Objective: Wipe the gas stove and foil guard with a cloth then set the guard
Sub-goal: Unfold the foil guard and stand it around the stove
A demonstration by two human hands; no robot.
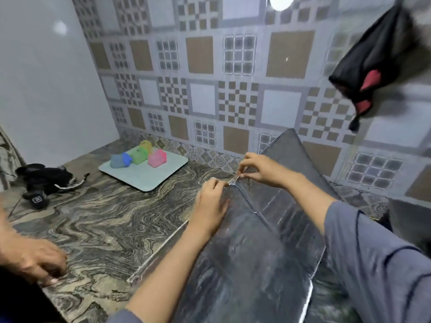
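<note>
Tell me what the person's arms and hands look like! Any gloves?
No gloves: the left hand and right hand are bare, and so are the forearms. The right sleeve is loose grey-blue cloth with a thin dark seam line, ending near the elbow. Only a bit of the matching left sleeve shows at the bottom edge. No watch or bracelet shows.

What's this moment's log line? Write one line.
left hand: pinches guard fold | right hand: pinches guard fold | guard: on counter
</note>
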